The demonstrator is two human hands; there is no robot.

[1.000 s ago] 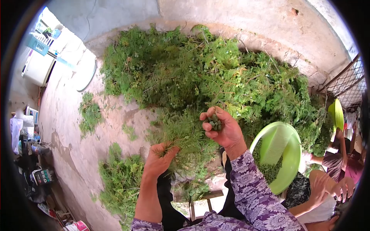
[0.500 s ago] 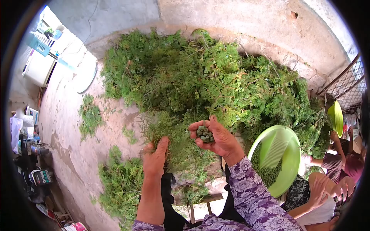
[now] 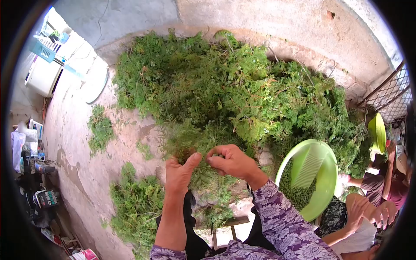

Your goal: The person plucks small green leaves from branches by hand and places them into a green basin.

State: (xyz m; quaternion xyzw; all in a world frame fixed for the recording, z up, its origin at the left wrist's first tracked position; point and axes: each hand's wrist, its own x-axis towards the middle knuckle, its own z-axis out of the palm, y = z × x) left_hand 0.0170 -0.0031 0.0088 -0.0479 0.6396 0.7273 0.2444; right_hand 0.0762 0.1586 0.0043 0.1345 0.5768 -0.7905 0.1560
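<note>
A leafy sprig [image 3: 190, 143] is being gripped by the left hand [image 3: 178, 173], tips pointing away toward the green heap [image 3: 225, 86]; the right hand [image 3: 232, 162], fingers curled nearly shut, is pinching at it; its contents cannot be told.

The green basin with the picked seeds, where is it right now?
Head view, lower right: the green basin sits just right of the right hand, at the edge of the big foliage pile.

I note a bare concrete floor [image 3: 82, 143] in bright daylight, a plastered wall [image 3: 268, 17] ahead, wire fencing [image 3: 392, 93] to my right, and a white appliance [image 3: 43, 76] at left.
</note>
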